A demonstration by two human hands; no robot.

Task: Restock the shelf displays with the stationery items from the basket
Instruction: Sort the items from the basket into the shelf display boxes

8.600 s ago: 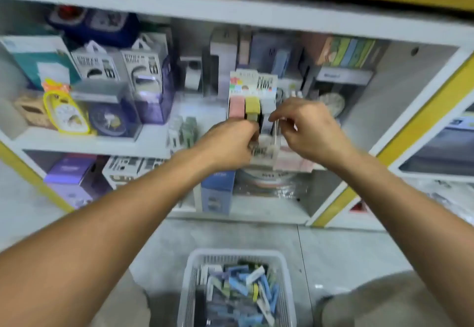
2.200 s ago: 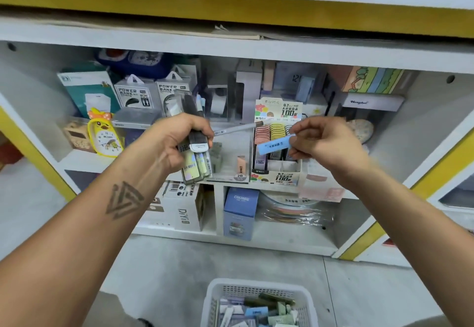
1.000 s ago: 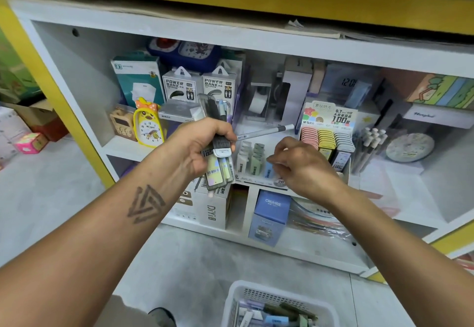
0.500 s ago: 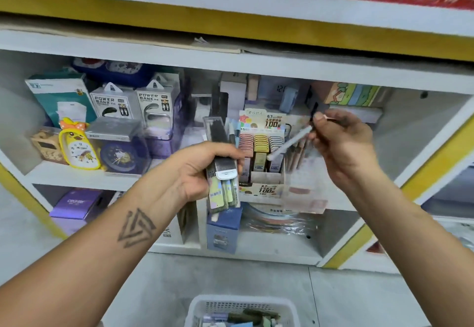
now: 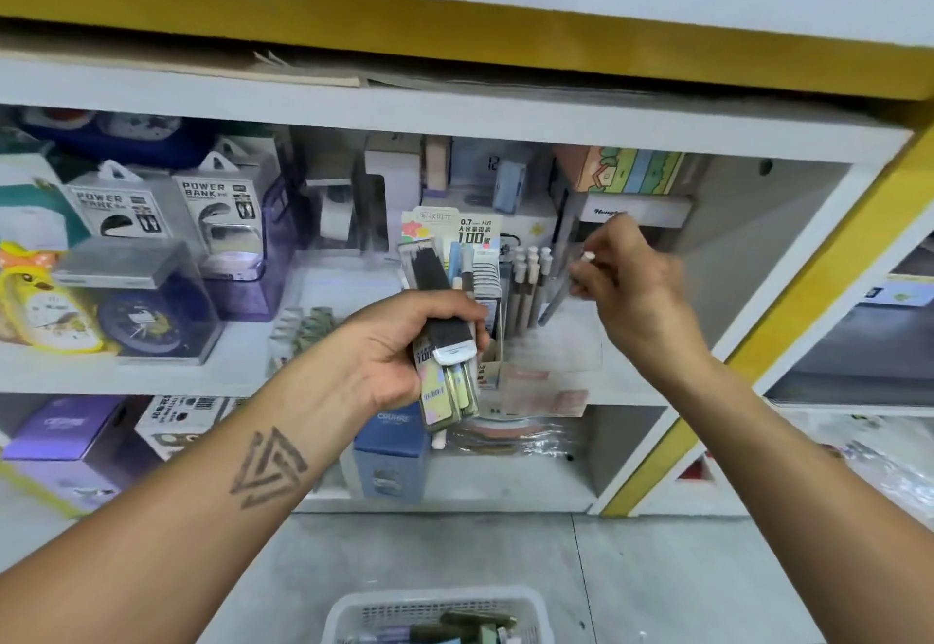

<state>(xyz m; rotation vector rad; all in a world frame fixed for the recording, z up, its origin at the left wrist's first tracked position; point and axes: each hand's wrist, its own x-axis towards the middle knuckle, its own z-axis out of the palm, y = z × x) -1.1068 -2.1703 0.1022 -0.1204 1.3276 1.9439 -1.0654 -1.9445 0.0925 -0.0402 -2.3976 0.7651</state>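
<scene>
Your left hand (image 5: 399,340) gripped a bundle of lead-refill packs (image 5: 447,340), fingers curled round them, held in front of the shelf edge just left of the refill display box (image 5: 482,259). Your right hand (image 5: 632,284) pinched a pen (image 5: 566,284) by its upper end, tip angled down-left, close beside the upright pens (image 5: 528,284) in the clear holder on the middle shelf (image 5: 167,375). Bare shelf lay right of the holder up to the white side wall (image 5: 758,259). White basket (image 5: 434,610) sat on the floor below, stationery inside, well apart from both hands.
</scene>
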